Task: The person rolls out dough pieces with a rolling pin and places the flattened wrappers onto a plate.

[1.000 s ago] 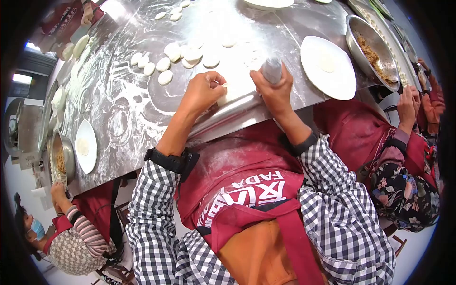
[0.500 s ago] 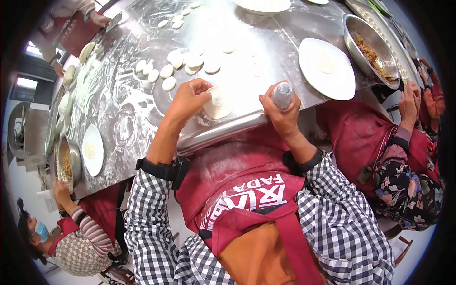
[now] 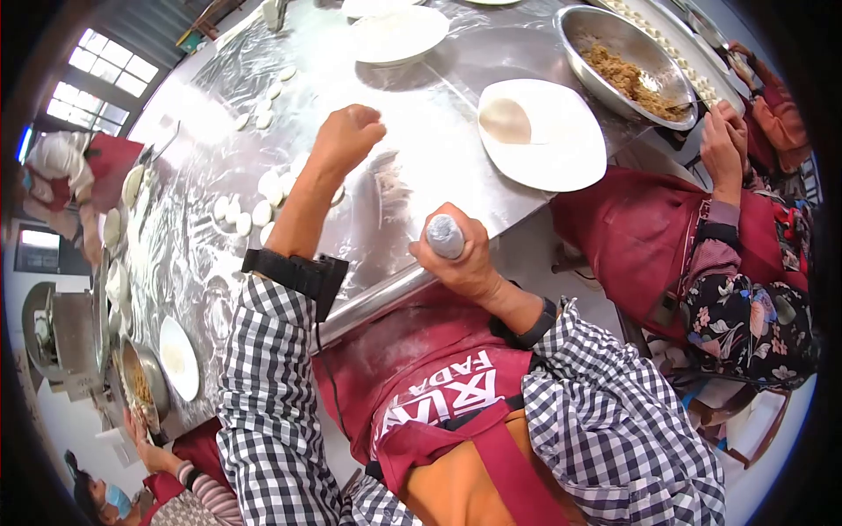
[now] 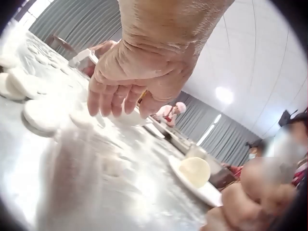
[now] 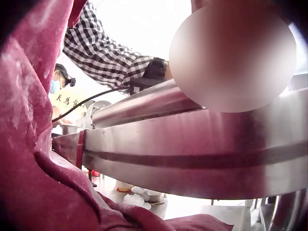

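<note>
My left hand (image 3: 349,136) is above the floury metal table (image 3: 390,237), its fingers (image 4: 115,98) hanging loosely bent with nothing between them. A thin, round dough wrapper (image 3: 507,121) is at the left part of a white plate (image 3: 557,153); the left wrist view shows the wrapper (image 4: 194,172) against that plate, and I cannot tell if it lies flat. Near the table's front edge, my right hand (image 3: 465,263) is curled around a grey rolling pin (image 3: 445,235) held end-up. Small dough discs (image 3: 261,212) lie beside my left forearm.
A steel bowl of filling (image 3: 627,74) stands at the back right, near a tray of dumplings (image 3: 658,35). Another white plate (image 3: 401,35) is farther back. People work at both sides; one person's hands (image 3: 724,145) are right of the plate.
My left hand has let go of the wrapper and moved away from the front edge. The wrapper is now at the plate. My right hand still grips the pin; the head view has shifted.
</note>
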A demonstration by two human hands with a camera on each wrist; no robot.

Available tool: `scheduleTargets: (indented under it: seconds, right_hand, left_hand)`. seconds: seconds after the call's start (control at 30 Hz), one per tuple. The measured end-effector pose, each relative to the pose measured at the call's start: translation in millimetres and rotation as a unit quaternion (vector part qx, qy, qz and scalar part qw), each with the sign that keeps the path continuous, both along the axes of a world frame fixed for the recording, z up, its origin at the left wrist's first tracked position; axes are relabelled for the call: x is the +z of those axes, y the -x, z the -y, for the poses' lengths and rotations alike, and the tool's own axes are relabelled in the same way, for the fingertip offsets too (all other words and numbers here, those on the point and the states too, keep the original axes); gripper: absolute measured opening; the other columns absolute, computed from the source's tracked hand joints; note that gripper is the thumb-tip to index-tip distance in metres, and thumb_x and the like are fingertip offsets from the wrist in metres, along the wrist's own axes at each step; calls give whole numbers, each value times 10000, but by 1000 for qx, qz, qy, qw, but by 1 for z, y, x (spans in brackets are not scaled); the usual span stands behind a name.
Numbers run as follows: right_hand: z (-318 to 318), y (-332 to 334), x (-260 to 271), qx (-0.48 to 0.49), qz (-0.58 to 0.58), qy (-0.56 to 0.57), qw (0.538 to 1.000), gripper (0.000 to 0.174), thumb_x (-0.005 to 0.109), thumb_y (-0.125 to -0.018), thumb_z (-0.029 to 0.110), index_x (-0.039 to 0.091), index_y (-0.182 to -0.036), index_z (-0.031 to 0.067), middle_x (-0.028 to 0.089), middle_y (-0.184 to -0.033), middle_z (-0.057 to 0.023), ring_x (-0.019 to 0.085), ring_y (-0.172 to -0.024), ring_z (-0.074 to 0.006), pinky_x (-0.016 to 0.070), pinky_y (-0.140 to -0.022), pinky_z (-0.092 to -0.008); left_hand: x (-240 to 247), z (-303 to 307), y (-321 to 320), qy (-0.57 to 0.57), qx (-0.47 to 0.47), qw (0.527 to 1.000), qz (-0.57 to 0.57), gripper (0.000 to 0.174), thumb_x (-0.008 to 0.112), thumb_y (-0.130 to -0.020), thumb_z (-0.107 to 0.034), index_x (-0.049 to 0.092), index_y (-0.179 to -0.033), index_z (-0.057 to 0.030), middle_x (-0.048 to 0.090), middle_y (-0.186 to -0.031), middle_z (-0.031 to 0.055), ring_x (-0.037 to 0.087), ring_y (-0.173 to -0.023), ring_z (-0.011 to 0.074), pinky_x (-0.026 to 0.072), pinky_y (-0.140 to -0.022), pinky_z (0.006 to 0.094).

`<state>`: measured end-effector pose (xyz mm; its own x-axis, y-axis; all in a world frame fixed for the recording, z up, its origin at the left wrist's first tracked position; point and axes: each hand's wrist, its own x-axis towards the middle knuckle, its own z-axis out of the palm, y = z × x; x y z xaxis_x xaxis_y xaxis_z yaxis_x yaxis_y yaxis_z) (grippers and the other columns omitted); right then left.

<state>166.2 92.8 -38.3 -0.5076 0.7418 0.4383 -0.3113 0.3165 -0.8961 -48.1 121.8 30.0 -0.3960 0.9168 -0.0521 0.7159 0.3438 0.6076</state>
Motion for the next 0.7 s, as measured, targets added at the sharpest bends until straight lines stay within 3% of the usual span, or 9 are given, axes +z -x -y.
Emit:
scheduleTargets:
  seconds: [0.1, 0.2, 0.3, 0.47, 0.53, 0.57, 0.63, 0.7]
  right_hand:
    - [0, 3, 0, -3, -2, -3, 1000, 197, 684, -687, 80, 504, -758, 38, 502, -629, -85, 509, -505, -237, 419, -502, -330]
    - [-1, 5, -6, -31, 16, -98, 995, 160, 681, -671, 77, 546, -756, 68, 501, -712, -79, 493, -535, -247, 404, -511, -345]
    - [-2, 6, -5, -63, 44, -150, 986, 192, 695, -675, 79, 517, -742, 58, 527, -639, -62, 524, -522, -207, 425, -519, -318]
    - [-4, 12, -9, -28, 32, -82, 996, 130, 684, -666, 83, 586, -748, 106, 495, -787, -71, 484, -579, -249, 397, -538, -350]
    - [-4, 16, -8, -50, 15, -112, 992, 142, 682, -675, 82, 574, -768, 85, 501, -746, -72, 493, -551, -247, 406, -521, -339]
    - [-4, 16, -3, -21, -20, -9, 1000, 171, 677, -689, 76, 537, -781, 43, 500, -647, -65, 499, -510, -198, 421, -505, -311]
    - [-4, 17, 1, -15, -23, 6, 1000, 184, 675, -693, 71, 516, -775, 29, 491, -598, -57, 488, -514, -150, 425, -509, -298]
    - [-5, 16, 0, -6, -14, 19, 1000, 188, 673, -691, 61, 499, -753, 24, 481, -579, -38, 448, -546, -84, 419, -513, -280]
  left_hand:
    - [-9, 9, 11, 109, 44, 964, -237, 385, 558, -786, -211, 590, -1143, -71, 606, -1096, 170, 595, -1005, 284, 463, -863, 375]
    - [-25, 11, 25, 102, 38, 958, -264, 353, 570, -769, -192, 612, -1112, -122, 606, -1101, 157, 573, -1030, 297, 456, -857, 389]
    - [-15, 10, 16, 128, 4, 956, -263, 360, 604, -732, -191, 618, -1084, -120, 625, -1055, 153, 599, -970, 303, 468, -818, 393]
    - [-22, 25, 7, 69, -47, 980, -180, 381, 685, -672, -195, 636, -1037, -97, 636, -891, 141, 626, -773, 262, 490, -699, 343]
    - [-20, 38, -8, 87, -56, 980, -171, 389, 695, -663, -188, 638, -1036, -95, 638, -847, 130, 624, -738, 254, 488, -679, 339]
    - [-16, 47, -17, 107, -58, 980, -160, 388, 694, -665, -184, 638, -1038, -94, 639, -826, 125, 623, -731, 255, 487, -677, 339]
    - [-4, 69, -33, 123, -56, 983, -127, 316, 646, -702, -192, 664, -982, -48, 665, -807, 144, 644, -753, 263, 498, -685, 349]
    - [-12, 93, -28, 115, -24, 993, 32, 313, 629, -723, -186, 659, -997, -38, 659, -791, 129, 629, -717, 201, 484, -646, 312]
